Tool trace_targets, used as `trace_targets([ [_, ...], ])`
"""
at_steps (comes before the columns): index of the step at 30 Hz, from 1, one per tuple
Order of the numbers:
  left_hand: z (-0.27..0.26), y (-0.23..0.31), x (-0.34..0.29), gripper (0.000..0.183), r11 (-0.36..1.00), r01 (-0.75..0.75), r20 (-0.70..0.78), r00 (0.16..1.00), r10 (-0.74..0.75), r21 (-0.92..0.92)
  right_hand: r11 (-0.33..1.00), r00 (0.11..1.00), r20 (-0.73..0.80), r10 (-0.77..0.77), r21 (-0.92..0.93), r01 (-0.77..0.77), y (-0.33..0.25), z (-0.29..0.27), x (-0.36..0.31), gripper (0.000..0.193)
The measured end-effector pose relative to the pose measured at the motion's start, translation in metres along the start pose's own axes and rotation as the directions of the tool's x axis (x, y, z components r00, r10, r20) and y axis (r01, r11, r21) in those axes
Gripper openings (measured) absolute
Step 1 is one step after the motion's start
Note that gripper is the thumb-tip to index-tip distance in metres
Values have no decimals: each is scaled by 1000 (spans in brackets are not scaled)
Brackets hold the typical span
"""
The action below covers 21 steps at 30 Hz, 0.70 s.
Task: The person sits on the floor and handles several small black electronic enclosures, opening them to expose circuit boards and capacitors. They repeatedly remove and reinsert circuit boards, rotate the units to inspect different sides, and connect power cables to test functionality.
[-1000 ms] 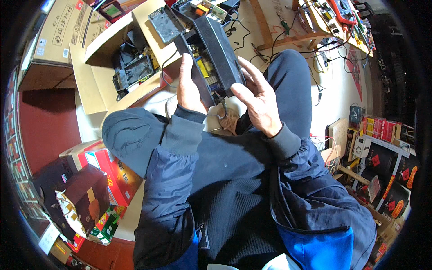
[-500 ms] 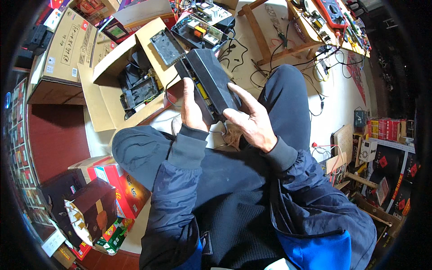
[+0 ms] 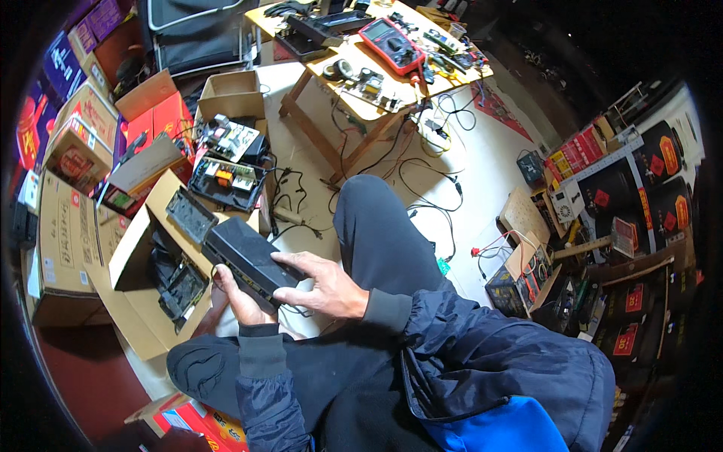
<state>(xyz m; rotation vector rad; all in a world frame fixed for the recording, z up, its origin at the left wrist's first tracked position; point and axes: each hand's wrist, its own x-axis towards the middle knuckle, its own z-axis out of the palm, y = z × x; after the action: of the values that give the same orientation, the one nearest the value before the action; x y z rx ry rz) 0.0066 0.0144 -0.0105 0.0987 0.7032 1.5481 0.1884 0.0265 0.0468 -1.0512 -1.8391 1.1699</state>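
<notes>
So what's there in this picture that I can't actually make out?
All in the head view:
- Most of the inside of the black case: its own cover hides it.
- The left hand's fingers, apart from the thumb: behind the case.
- The floor of the open cardboard box: mostly covered by black parts.
- The rest of the red carton: cut off by the bottom edge.
- The red meter's reading: too small.

The black casing point(image 3: 245, 255) looks matt, smooth plastic; the open box point(image 3: 124, 310), dull cardboard. The table point(image 3: 350, 56) is wood, the tray point(image 3: 312, 32) near its left edge plastic. The jacket sleeve point(image 3: 504, 335) is crinkled, shiny cloth.
</notes>
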Motion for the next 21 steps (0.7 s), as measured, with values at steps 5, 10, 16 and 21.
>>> trace_targets([
  [5, 18, -1, -1, 80, 998, 29, 14, 999, -30, 55, 999, 999, -12, 48, -17, -48, -2, -6, -1, 72],
  [10, 23, -5, 1, 77, 995, 60, 165, 984, -72, 80, 999, 996, -75, 42, -25, -44, -4, -14, -8, 76],
  [16, 22, 3, 5, 83, 968, 139, 108, 981, -164, 208, 994, 979, -173, 106, 26, -104, -10, -15, -18, 93],
  [21, 36, -4, 1, 87, 956, 79, 76, 992, -105, 281, 994, 962, -251, 103, -4, -108, -21, -23, -21, 89],
])
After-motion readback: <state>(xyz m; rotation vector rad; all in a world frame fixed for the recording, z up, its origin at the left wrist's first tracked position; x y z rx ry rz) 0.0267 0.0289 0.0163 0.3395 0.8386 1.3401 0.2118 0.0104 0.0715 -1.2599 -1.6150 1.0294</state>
